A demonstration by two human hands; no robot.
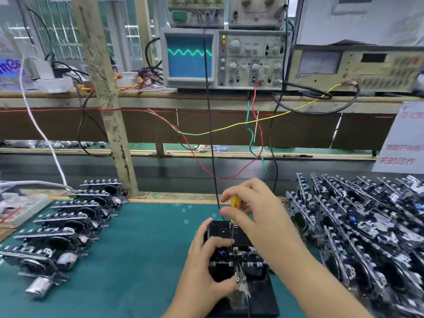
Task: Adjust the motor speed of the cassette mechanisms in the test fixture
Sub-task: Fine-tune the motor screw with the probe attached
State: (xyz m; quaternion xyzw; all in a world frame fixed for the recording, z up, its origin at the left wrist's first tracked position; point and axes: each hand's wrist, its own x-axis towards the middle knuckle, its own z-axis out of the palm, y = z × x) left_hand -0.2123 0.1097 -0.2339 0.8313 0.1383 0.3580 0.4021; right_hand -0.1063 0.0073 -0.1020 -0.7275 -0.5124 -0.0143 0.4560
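A black test fixture [257,292] sits on the green mat at bottom centre, with a cassette mechanism [229,235] seated in it. My left hand [204,260] grips the left side of that mechanism, fingers curled over its edge. My right hand [254,210] pinches a yellow-handled screwdriver [235,201] held upright; its thin shaft runs down into the mechanism near the middle. An alligator clip [239,277] with a cable is attached at the fixture's front. The oscilloscope [190,56] on the shelf shows a green wavy trace.
A row of cassette mechanisms [66,228] stands at the left on the mat [142,249]. A dense pile of more mechanisms [358,230] fills the right. Red, green, yellow and black wires [211,134] hang from the instruments down to the fixture. A wooden post [114,125] stands left of centre.
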